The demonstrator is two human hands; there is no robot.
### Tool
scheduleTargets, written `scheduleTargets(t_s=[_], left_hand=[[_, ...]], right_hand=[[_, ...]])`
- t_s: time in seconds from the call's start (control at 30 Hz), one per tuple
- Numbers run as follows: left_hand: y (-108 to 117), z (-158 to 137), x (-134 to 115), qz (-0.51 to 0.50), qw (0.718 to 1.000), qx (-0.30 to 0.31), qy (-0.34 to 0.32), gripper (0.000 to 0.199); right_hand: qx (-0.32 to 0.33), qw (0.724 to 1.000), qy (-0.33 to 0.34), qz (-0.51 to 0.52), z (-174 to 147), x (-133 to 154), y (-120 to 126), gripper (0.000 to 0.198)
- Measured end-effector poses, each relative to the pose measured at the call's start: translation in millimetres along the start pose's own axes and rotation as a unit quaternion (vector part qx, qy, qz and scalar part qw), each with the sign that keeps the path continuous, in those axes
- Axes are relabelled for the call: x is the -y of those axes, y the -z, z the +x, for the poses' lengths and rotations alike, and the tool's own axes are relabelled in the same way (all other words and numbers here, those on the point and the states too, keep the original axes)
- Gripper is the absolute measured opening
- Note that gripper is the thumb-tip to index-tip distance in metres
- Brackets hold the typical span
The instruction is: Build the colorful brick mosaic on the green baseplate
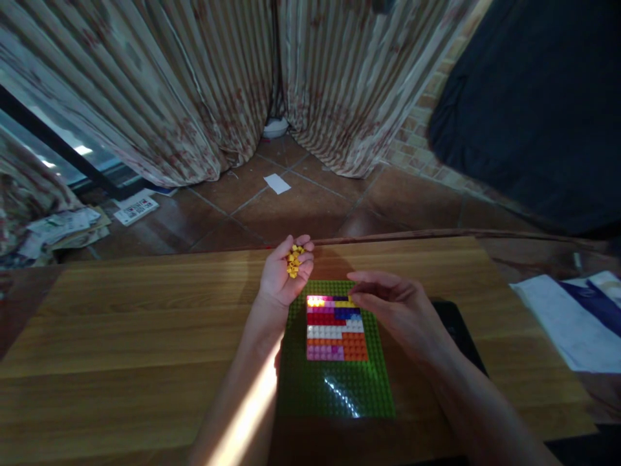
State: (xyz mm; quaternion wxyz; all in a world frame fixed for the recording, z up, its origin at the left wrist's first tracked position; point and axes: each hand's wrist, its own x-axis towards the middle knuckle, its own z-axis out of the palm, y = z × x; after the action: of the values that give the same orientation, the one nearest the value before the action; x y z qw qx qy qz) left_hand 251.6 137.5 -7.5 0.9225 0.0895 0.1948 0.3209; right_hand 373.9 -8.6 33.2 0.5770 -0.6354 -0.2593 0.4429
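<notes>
A green baseplate [334,395] lies on the wooden table, with a block of coloured toy bricks [334,330] built on it in rows of pink, orange, white, red, blue and yellow. Palm up beyond the plate's far left corner, my left hand [284,275] is cupped around several small yellow bricks [293,261]. My right hand [395,304] has thumb and fingers pinched at the far right corner of the built block. A yellow brick [351,299] shows at those fingertips, touching or very near the block; its lower side is partly hidden.
A dark flat object [458,330] lies right of the plate, partly under my right forearm. Papers [567,317] are at the right. Past the table's far edge are a tiled floor with a white card [277,183], striped curtains [233,84] and a dark cloth-covered shape [528,110].
</notes>
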Motion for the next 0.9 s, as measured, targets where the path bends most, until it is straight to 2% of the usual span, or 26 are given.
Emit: scheduleTargets(t_s=[0.2, 0.53, 0.9], left_hand=[[-1.1, 0.8, -2.0, -0.008, 1.000, -0.017, 0.000, 0.034], [0.6, 2.3, -3.7, -0.012, 1.000, -0.015, -0.005, 0.035], [-0.1, 3.1, -3.3, -0.007, 1.000, -0.028, -0.006, 0.034]], right_hand=[[-0.003, 1.000, 0.007, 0.024, -1.7, -2.2, -1.4, 0.031], [0.004, 0.997, -0.051, 0.056, 0.2, -3.3, 2.2, 0.030], [-0.004, 0.998, -0.043, 0.045, -0.6, -2.7, 2.9, 0.024]])
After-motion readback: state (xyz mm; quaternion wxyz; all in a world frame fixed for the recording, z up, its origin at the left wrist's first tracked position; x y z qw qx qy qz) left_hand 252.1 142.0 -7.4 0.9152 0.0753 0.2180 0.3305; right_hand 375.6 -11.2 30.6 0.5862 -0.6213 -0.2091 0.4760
